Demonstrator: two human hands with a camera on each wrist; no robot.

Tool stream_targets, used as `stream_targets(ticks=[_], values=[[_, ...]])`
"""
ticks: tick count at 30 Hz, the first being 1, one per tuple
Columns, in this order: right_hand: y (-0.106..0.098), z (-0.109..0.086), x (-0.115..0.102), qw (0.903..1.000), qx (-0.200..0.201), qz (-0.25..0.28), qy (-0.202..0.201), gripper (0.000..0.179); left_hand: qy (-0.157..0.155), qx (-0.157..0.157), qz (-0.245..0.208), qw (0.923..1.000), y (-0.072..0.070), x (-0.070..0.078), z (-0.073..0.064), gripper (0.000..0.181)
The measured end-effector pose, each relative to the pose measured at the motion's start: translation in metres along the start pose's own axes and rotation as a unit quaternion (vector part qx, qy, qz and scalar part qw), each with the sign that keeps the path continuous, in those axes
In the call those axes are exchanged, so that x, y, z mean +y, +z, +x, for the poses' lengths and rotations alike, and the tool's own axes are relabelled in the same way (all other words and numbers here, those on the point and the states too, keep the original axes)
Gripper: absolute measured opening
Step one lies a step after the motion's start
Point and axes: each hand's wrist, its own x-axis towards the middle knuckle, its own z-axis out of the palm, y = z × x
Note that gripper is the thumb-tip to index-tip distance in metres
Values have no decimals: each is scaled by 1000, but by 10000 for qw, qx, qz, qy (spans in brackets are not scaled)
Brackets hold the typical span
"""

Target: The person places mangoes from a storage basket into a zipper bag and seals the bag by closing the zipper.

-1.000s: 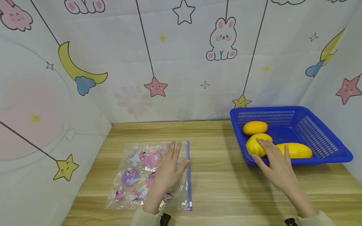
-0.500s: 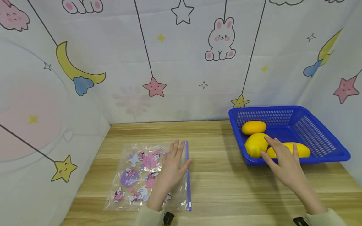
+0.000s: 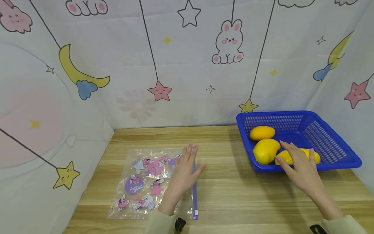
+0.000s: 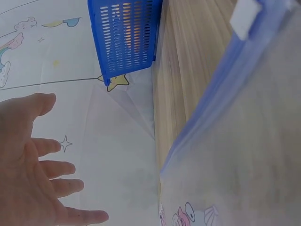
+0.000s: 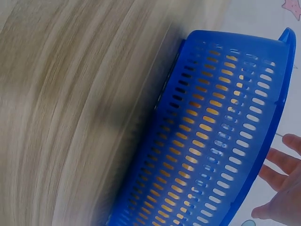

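Note:
My left hand (image 3: 184, 174) hovers over the right part of a clear printed zip bag (image 3: 156, 191), its fingers extended and holding nothing. In the left wrist view the hand (image 4: 35, 174) is raised beside the bag's purple zip strip (image 4: 211, 89). My right hand (image 3: 302, 170) is held over the near rim of a blue plastic basket (image 3: 336, 139), fingers spread and holding nothing. Below and beyond it, inside the basket, lie a rounded yellow mango (image 3: 265, 152), a longer yellow fruit (image 3: 311, 156) partly hidden by the hand, and a smaller orange-yellow mango (image 3: 262, 133).
The wooden table (image 3: 222, 182) spreads between the bag and the basket. A white cloth (image 3: 190, 71) printed with stars, moons and rabbits hangs behind the table and along both sides. White slider (image 3: 196, 213) sits at the zip's near end.
Both hands have drifted to the right. The left moved toward the bag's zip edge, and the right moved off the rounded mango toward the long fruit. Bag and basket stay put.

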Motion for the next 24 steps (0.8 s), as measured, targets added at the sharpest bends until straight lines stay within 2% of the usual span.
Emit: stream_targets(ticks=[7, 15, 24], values=[[-6, -1, 8, 9999, -69, -22, 106, 55, -23, -71, -114, 9999, 8, 10, 6, 72], [-13, 0, 9, 9995, -255, 44, 179, 55, 136, -157, -246, 9995, 15, 20, 12, 71], [-25, 5, 18, 9990, -386, 80, 205, 54, 295, -264, 114, 9991, 20, 30, 21, 71]])
